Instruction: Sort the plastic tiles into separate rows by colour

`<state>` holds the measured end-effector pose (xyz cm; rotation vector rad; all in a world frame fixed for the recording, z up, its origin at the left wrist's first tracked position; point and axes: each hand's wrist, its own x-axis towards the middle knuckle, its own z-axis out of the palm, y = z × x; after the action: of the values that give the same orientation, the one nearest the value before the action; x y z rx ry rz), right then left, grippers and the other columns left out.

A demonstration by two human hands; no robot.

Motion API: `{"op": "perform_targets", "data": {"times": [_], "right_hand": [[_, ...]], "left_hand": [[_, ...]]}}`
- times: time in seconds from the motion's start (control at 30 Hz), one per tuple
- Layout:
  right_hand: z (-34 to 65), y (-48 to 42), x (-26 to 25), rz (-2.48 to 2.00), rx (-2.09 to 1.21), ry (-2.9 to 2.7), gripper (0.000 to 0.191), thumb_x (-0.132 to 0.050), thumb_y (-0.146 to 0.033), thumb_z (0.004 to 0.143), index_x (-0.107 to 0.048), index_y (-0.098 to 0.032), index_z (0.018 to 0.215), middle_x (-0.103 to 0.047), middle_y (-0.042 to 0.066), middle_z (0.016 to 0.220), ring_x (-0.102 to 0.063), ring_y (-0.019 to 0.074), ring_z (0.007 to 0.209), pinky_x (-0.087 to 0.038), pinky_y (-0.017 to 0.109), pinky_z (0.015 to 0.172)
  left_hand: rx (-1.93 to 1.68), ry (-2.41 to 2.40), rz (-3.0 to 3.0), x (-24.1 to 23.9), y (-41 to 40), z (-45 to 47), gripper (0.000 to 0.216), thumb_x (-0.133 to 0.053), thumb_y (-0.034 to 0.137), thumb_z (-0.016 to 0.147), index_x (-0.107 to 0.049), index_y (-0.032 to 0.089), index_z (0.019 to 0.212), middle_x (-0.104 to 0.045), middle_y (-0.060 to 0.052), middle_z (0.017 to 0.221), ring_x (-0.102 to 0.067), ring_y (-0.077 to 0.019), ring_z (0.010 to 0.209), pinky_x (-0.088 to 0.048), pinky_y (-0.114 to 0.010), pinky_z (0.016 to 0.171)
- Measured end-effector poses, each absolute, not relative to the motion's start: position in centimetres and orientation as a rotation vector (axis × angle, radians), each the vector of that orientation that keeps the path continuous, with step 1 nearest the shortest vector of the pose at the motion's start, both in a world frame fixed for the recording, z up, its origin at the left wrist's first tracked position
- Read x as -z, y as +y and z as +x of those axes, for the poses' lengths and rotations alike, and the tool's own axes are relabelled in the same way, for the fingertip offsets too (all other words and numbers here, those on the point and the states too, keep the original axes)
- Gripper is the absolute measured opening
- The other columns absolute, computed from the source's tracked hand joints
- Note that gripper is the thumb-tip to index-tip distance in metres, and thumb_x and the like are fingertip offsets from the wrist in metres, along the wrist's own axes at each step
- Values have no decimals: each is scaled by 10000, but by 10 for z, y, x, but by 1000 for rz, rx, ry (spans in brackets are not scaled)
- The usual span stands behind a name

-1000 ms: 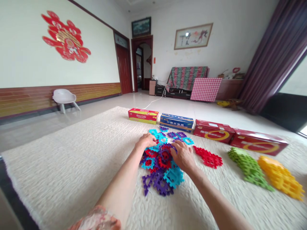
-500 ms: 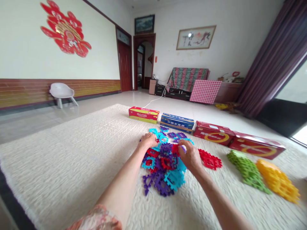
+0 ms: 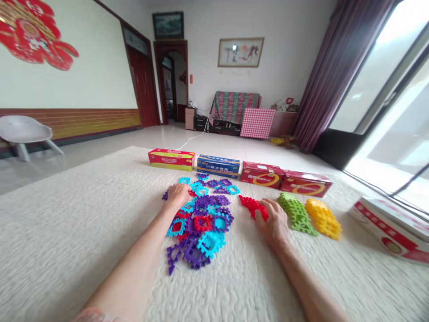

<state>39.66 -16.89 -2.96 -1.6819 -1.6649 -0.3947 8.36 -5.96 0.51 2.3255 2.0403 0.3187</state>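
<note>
My left hand [image 3: 179, 195] rests at the far left of a mixed heap of purple, turquoise and red toothed plastic building pieces. Its fingers are curled, with a red piece [image 3: 192, 193] at the fingertips. Over the right end of the red pile [image 3: 250, 205] is my right hand [image 3: 275, 219], its thumb and fingers closed around a red toothed piece. The palm hides part of that pile. Nearest me in the heap lie a turquoise square piece [image 3: 212, 243] and a purple triangular piece [image 3: 174, 255].
Green pieces [image 3: 296, 214] and yellow pieces [image 3: 323, 219] lie in separate piles to the right. Behind stand a red-yellow box [image 3: 171, 160], a blue box [image 3: 217, 166] and two red boxes [image 3: 261, 174]. A white-red carton [image 3: 392, 230] sits far right on the cream quilted mat [image 3: 100, 214].
My right hand has moved right, from above the mixed heap to the red pile, carrying a red piece. The view has turned right, bringing the carton in. My left hand stays at the heap.
</note>
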Motion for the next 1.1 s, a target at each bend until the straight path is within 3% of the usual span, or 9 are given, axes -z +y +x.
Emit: {"op": "perform_targets", "data": {"times": [0.4, 0.6, 0.67, 0.77, 0.87, 1.1], "right_hand": [[394, -164, 36, -1761, 335, -1882, 277, -495, -266, 829, -611, -228, 1078, -573, 85, 1263, -512, 274, 1122, -376, 441, 855], [393, -160, 35, -1689, 260, -1716, 347, -525, -301, 803, -571, -198, 1131, -552, 126, 1271, -508, 289, 1145, -377, 470, 912], [393, -160, 32, -1593, 214, -1643, 325, -496, -300, 814, -569, -200, 1114, -559, 122, 1251, -520, 274, 1128, -378, 460, 927], [391, -164, 25, -1467, 185, -1621, 301, -467, -265, 821, -576, -206, 1095, -577, 107, 1222, -528, 248, 1115, -375, 433, 940], [383, -169, 17, -1391, 180, -1783, 274, -466, -235, 833, -609, -220, 1066, -599, 81, 1205, -516, 231, 1129, -357, 418, 955], [370, -170, 20, -1448, 275, -2110, 229, -519, -255, 847, -697, -306, 982, -628, 24, 1208, -445, 264, 1185, -300, 482, 959]], "left_hand": [[-489, 2088, 2341, -38, -59, 64, 347, -471, 143, 785, -748, 281, 941, -725, -23, 1015, -627, -205, 1020, -456, -277, 877], [-711, 1602, 2460, -36, -81, 130, 313, -481, 150, 796, -749, 244, 929, -738, 10, 964, -653, -159, 939, -461, -241, 896], [-768, 1447, 2423, -30, -92, 158, 314, -497, 150, 789, -735, 226, 979, -741, 4, 923, -662, -147, 869, -482, -228, 845], [-827, 1263, 2337, -30, -104, 181, 451, -543, 208, 790, -601, 193, 1237, -736, -8, 897, -658, -129, 729, -505, -221, 743], [-885, 1310, 2325, -38, -101, 170, 421, -506, 239, 825, -604, 179, 1230, -727, -29, 965, -655, -130, 757, -496, -222, 761], [-295, 1501, 2451, -47, -78, 98, 287, -571, 196, 714, -732, 221, 950, -727, 3, 859, -652, -157, 806, -476, -215, 732]]}}
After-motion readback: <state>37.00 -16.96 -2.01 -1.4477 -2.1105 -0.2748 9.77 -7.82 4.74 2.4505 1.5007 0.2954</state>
